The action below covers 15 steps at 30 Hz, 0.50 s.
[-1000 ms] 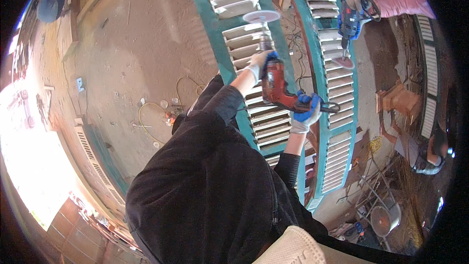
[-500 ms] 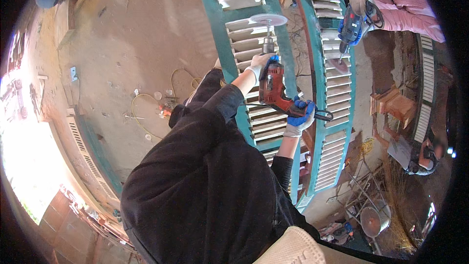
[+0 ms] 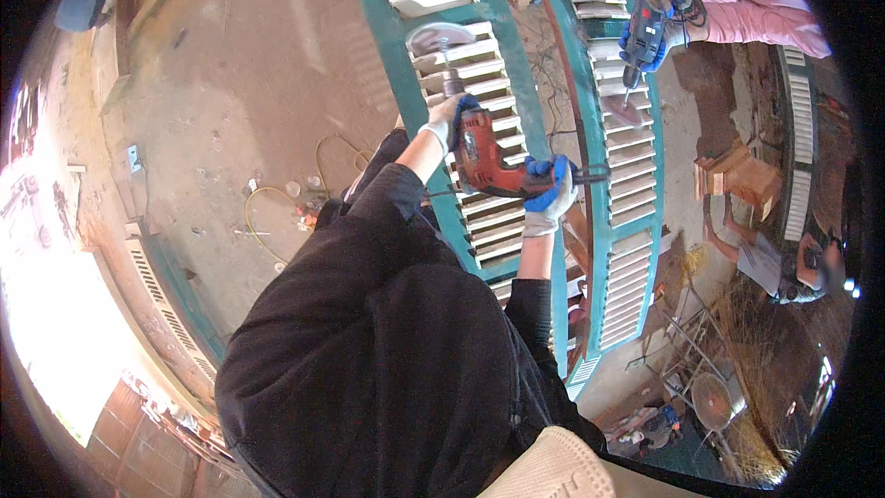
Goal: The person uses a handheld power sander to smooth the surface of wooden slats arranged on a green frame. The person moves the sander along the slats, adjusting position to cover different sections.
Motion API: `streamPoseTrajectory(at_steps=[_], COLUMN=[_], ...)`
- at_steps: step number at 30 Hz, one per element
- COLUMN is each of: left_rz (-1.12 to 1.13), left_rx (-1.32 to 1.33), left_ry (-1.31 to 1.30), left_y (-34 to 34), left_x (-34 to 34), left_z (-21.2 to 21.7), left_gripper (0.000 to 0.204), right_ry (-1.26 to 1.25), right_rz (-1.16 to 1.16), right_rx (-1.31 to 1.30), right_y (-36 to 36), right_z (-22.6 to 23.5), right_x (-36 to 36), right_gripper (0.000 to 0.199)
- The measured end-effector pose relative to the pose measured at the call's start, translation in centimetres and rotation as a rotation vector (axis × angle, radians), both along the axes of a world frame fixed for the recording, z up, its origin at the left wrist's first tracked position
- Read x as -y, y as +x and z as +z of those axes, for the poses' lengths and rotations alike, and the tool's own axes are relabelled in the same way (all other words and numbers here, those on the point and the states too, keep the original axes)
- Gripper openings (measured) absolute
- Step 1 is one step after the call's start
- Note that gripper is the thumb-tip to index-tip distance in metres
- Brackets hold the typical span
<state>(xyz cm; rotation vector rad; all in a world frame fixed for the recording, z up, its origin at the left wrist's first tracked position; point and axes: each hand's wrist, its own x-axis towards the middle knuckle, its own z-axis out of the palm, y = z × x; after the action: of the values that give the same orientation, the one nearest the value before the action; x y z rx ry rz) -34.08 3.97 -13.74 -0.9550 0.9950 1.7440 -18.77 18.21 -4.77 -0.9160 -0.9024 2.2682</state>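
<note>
A red power drill (image 3: 483, 149) is held in both of my gloved hands. My left hand (image 3: 448, 122) is wrapped around its front, just behind the metal chuck. The drill's rear handle is closed in my right hand (image 3: 551, 195), where a dark cord comes out. At the drill's tip a thin round sanding disc (image 3: 441, 40) is tilted over the louvered shutter (image 3: 508, 46), which has a green frame and pale slats. The disc is blurred at its edge. It overlaps the slats near a green crossbar; whether it touches them, I cannot tell.
A co-worker in pink at upper right holds a dark drill (image 3: 648, 34) with a disc against a second green shutter (image 3: 631, 214). A yellow hose (image 3: 265, 192) lies on the floor at left. A wooden piece (image 3: 740, 177) and another person (image 3: 800, 267) are farther right.
My hands and the drill have moved left in view, with the disc now more tilted and nearer the shutter's left frame edge. The whole view has also shifted slightly.
</note>
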Motion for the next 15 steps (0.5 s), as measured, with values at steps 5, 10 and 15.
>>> streamPoseTrajectory(at_steps=[5, 10, 15], left_rz=[0.025, 0.174, 0.172], left_rx=[0.023, 0.073, 0.044], left_ry=[-0.041, 0.037, 0.057], left_y=[0.5, 1.0, 0.7], left_x=[-0.8, -4.3, -7.3], left_z=[-1.6, -1.3, -0.9], left_gripper=[0.017, 0.019, 0.018], right_ry=[0.021, 0.073, 0.18], right_rz=[-0.006, 0.063, 0.095], right_rx=[0.101, 0.132, 0.172], right_y=[-0.4, -1.7, -2.5], right_z=[0.8, 2.0, 2.9], right_x=[-0.4, -4.0, -6.7], right_gripper=[0.015, 0.015, 0.014])
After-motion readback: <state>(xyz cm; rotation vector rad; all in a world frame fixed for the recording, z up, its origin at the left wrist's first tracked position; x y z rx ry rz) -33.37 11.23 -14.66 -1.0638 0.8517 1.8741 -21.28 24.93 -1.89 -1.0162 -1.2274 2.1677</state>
